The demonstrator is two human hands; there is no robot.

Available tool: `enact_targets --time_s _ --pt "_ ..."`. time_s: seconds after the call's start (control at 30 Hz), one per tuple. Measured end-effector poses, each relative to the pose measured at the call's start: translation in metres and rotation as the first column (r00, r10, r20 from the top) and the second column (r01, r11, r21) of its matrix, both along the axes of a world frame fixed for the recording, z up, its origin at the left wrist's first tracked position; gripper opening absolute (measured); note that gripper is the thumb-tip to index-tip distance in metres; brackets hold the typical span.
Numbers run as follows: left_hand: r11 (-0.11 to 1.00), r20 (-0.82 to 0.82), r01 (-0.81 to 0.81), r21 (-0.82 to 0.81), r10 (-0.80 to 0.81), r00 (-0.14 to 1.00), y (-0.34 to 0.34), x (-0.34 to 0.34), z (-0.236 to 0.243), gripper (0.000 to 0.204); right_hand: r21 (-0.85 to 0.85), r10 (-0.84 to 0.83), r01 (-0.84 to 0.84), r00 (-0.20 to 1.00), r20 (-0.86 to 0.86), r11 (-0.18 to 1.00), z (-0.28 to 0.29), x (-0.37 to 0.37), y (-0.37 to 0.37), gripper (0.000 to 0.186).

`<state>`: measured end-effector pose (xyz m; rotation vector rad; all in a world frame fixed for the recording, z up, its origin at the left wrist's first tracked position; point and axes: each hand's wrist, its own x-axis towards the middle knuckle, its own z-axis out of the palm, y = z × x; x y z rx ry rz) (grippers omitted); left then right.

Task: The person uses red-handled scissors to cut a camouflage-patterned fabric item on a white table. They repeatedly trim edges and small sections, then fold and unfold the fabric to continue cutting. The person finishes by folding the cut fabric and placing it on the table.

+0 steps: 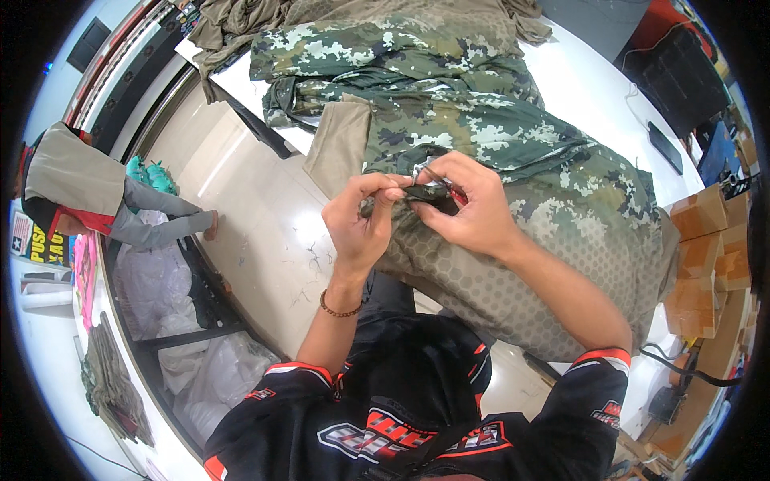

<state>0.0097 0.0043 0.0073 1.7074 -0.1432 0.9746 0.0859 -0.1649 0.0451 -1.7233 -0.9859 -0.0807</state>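
Observation:
My left hand [361, 215] pinches the edge of a green camouflage garment [481, 132] between thumb and fingers. Close beside it, my right hand [473, 204] is closed round small snips [458, 196] with a red part; the fingers cover most of them. Their dark, slim end points at the pinched cloth, where a small white patch shows. Below my hands spreads brown cloth with a hexagon pattern [473, 264], and a plain tan sleeve [341, 144] hangs over the table's left side.
More camouflage clothing [385, 52] is heaped across the white table [573, 72]. A phone [665, 147] lies near its right edge, and cardboard boxes [698, 264] stand beyond. At left, another person [88, 180] stands by a rack of clear plastic bags [216, 377]. Thread scraps dot the floor [273, 240].

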Motion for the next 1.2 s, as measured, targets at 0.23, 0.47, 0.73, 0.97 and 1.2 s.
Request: enact_targets --time_s 0.23,0.47,0.73,0.97,1.2 --pt "0.881 -0.161 0.062 -0.470 -0.155 0.975 -0.014 -0.003 0.015 0.018 -0.004 -0.055 0.060 0.937 0.345 0.998 -0.014 -0.001 -0.001 0.031" --pt "0.562 -0.098 0.158 -0.812 -0.397 0.913 -0.001 0.002 0.011 0.017 -0.179 0.023 0.084 0.852 0.523 0.980 -0.018 -0.003 -0.004 0.038" --pt "0.545 -0.048 0.202 -0.814 -0.409 0.911 0.001 -0.002 0.004 0.018 0.030 0.150 -0.151 0.903 -0.402 0.988 -0.002 -0.003 -0.002 0.037" --pt "0.501 0.010 0.245 -0.830 -0.427 0.904 0.006 -0.001 0.000 0.017 0.101 0.233 -0.236 0.642 -0.731 0.967 0.001 -0.006 -0.008 0.052" --pt "0.461 0.049 0.282 -0.841 -0.454 0.890 0.010 0.000 -0.003 0.015 0.067 0.274 -0.359 0.563 -0.779 0.931 0.000 -0.005 -0.001 0.051"
